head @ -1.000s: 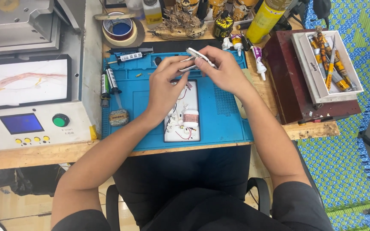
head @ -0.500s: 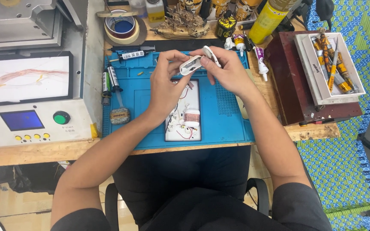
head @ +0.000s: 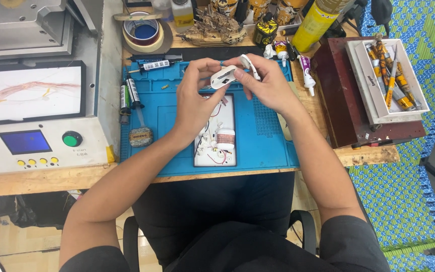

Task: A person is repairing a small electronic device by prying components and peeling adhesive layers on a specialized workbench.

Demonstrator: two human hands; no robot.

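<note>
Nearest, an opened white device (head: 216, 135) with red wires lies on the blue mat (head: 268, 136). Above its far end, the left hand (head: 195, 98) pinches a small white casing (head: 223, 77); the right hand (head: 268, 85) grips a thin white piece (head: 248, 65) touching it. Farther off stands a yellow bottle (head: 318, 22).

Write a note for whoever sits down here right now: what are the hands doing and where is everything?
Left hand: raised over the blue silicone work mat, pinching a small white rounded plastic case from the left.
Right hand: gripping the same case from the right, with a slim white curved piece sticking up between its fingers.
Below the hands: a white tray on the mat, holding small white parts and red wires.
Left of the tray: a brush lying on the mat.
Done: the case is up off the mat, in both hands.
Left: the tray's loose parts lie untouched.
</note>
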